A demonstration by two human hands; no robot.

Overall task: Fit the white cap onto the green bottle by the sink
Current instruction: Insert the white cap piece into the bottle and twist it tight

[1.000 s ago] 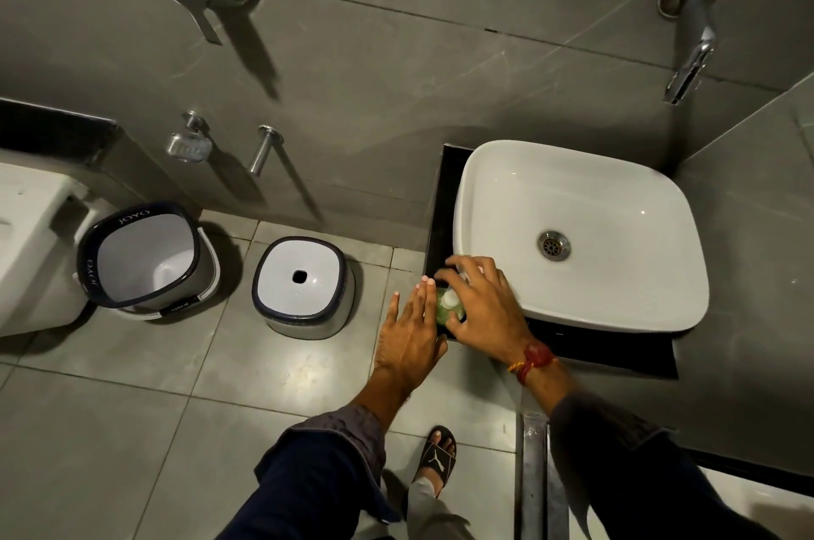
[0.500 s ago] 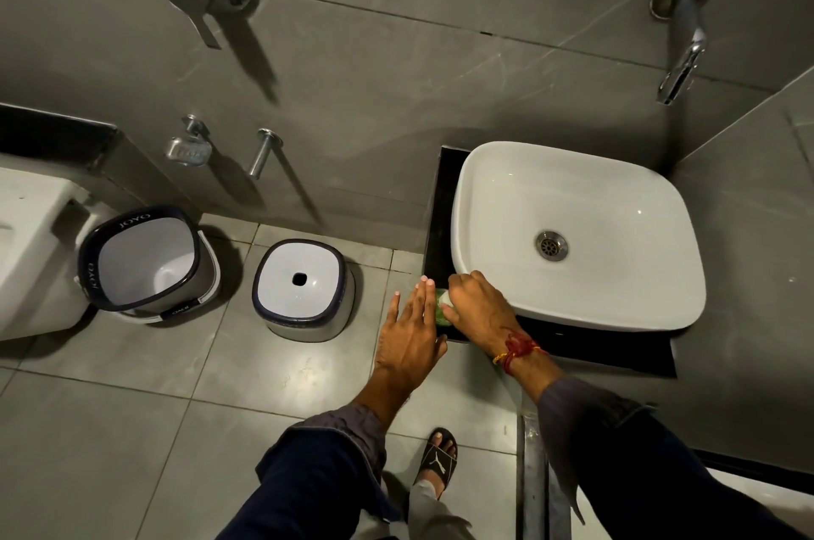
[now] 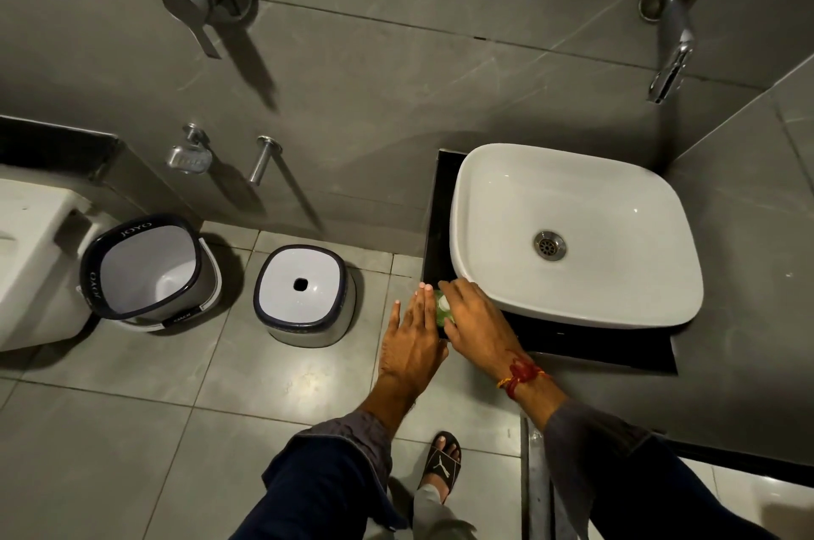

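Observation:
The green bottle [image 3: 439, 318] stands on the front left corner of the black counter [image 3: 594, 352], just in front of the white sink [image 3: 625, 195]. Only a sliver of green shows between my hands. The white cap [image 3: 444, 304] sits on top of the bottle, partly covered. My right hand [image 3: 478, 321] reaches in from the right with its fingers curled around the cap and the bottle's top. My left hand [image 3: 414, 336] is held flat with its fingers straight and together, against the bottle's left side. The bottle's lower body is hidden.
A wall tap [image 3: 671, 50] hangs above the sink. On the floor to the left stand a white stool with a dark rim [image 3: 304, 292] and an open bucket [image 3: 145, 266], with a toilet [image 3: 31, 257] beyond. My sandalled foot [image 3: 442, 462] is below the hands.
My right hand has closed further over the bottle's top, so less of the cap and bottle shows. My left hand has stayed flat beside the bottle.

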